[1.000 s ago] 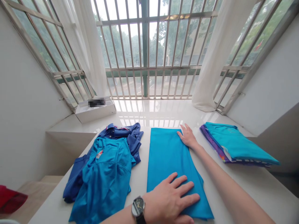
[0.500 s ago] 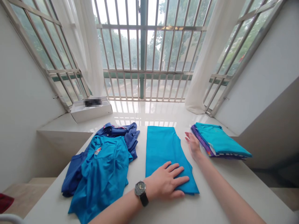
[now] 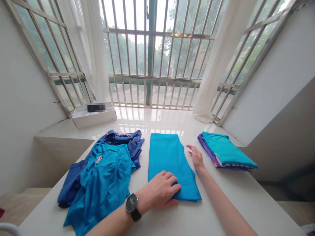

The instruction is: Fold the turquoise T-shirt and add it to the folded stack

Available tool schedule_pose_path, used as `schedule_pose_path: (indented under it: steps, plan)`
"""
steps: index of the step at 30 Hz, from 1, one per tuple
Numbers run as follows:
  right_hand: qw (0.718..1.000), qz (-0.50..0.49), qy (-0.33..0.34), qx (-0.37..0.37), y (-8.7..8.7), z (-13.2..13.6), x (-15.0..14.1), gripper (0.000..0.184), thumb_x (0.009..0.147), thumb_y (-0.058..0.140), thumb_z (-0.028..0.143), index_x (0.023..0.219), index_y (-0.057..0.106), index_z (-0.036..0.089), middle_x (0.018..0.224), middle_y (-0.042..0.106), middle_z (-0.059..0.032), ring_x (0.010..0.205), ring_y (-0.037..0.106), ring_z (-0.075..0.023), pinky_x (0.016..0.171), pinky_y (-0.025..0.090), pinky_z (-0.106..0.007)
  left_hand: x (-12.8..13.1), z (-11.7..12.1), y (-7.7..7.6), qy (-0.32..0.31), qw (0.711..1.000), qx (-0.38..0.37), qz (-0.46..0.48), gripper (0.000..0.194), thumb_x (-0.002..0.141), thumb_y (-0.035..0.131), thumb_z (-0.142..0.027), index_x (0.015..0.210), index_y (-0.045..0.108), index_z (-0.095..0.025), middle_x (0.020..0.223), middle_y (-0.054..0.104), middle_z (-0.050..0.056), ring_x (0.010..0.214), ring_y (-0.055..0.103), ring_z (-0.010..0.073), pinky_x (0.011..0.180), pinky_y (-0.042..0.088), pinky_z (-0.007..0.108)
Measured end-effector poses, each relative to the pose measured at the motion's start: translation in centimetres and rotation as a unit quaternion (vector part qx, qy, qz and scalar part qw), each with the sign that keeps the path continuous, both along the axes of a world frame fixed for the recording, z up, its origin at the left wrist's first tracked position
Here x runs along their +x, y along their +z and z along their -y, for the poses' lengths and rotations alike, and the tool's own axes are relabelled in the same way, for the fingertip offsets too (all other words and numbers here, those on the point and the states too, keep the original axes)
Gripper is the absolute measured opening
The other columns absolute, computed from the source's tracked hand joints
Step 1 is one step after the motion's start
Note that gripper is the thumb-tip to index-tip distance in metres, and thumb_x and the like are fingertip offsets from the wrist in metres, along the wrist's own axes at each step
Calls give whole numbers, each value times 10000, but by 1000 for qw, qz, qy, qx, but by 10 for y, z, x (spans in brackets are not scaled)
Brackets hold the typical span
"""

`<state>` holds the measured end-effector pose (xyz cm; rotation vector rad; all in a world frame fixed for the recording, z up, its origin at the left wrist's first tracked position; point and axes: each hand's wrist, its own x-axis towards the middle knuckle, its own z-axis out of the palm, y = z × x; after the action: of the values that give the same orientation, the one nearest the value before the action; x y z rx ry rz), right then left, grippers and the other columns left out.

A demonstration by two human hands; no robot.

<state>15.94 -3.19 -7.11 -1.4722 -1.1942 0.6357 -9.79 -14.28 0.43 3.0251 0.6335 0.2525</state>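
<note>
Pressing down on the near end of a folded turquoise garment (image 3: 169,157), a person's left hand (image 3: 157,190), a black-strapped wristwatch (image 3: 132,204) on its wrist, rests with fingers curved over the cloth; whether it pinches the fold cannot be told. The long, narrow garment lies straight on a white counter (image 3: 221,206), its near end under that hand. The right hand (image 3: 196,156) is open, holding nothing, its fingers loosely spread just beside the garment's right edge. Just right of that hand sits a neat folded stack (image 3: 225,152), a turquoise shirt on top and purple patterned fabric beneath. Left of the garment, a crumpled turquoise polo shirt (image 3: 103,180) lies over a rumpled navy polo shirt (image 3: 123,139), both unfolded and close to the wristwatch. Beyond them, a glossy white sill (image 3: 152,123) carries a shallow white box (image 3: 93,120) topped by a blurred dark object (image 3: 95,108). Farther still, sheer white curtains (image 3: 221,59) hang beside barred windows (image 3: 150,55), with green trees outside.
</note>
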Motion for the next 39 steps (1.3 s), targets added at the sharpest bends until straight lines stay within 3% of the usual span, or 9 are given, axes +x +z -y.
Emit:
schedule_pose_path:
  steps: [4,10,15,18,20,25,32,35,39]
  plan:
    - [1000,-3,-2,-9,7,-1,2,529,904,295,550,1036,674,205,1233,649,-129,1194,574,-286,916,536,-414,0,1,1,3,998,44,-38,170,952,554,-328,865,584,-185,831,633,38,797,601,191,665,435,315]
    - [985,155,11,75,31,16,-7,498,936,311,570,947,682,238,1119,670,-110,1132,574,-275,1049,424,-448,10,11,-12,41,997,49,-35,145,932,516,-162,791,544,-173,747,606,44,701,589,182,599,414,295]
    - [951,182,250,2,67,49,-33,511,972,310,585,1027,668,224,1074,689,-78,998,614,-242,922,483,-380,15,5,-15,115,993,-21,-21,44,864,561,-207,843,570,-170,813,645,68,756,627,214,627,461,298]
    - [865,196,444,-126,88,71,-46,474,925,446,611,1121,654,233,1084,689,-47,927,622,-212,819,500,-318,14,-4,-14,148,985,-89,14,86,835,579,-242,892,599,-181,877,687,65,792,647,219,651,477,281]
    - [821,235,491,-173,98,83,-52,497,815,620,622,1148,641,255,1096,675,-33,904,610,-208,770,488,-294,12,-8,-14,151,979,-130,44,137,850,575,-286,938,618,-191,936,709,62,818,660,226,660,481,271]
    - [813,334,442,-179,99,98,-57,557,593,812,581,992,634,236,988,637,-33,872,572,-224,705,447,-287,10,-17,-17,162,956,-213,121,153,820,553,-201,927,662,-193,930,728,41,778,655,192,649,450,233]
    - [821,381,388,-173,78,83,-47,55,691,610,189,740,593,205,722,575,12,667,496,-151,571,328,-249,8,-29,-11,211,908,-296,208,203,828,543,-219,964,685,-166,801,692,16,689,582,146,595,406,225]
    - [831,320,416,-186,78,73,-39,68,747,580,235,754,635,196,676,568,26,641,489,-134,555,323,-236,-6,-31,2,174,914,-323,172,309,831,608,-333,1100,664,-190,982,697,44,833,616,186,692,457,250]
    - [841,277,425,-189,81,65,-31,159,802,568,308,829,672,191,746,601,15,692,528,-140,587,366,-231,-33,-39,17,86,921,-364,110,663,718,734,-361,1339,540,-237,1251,620,73,1068,585,252,870,466,303]
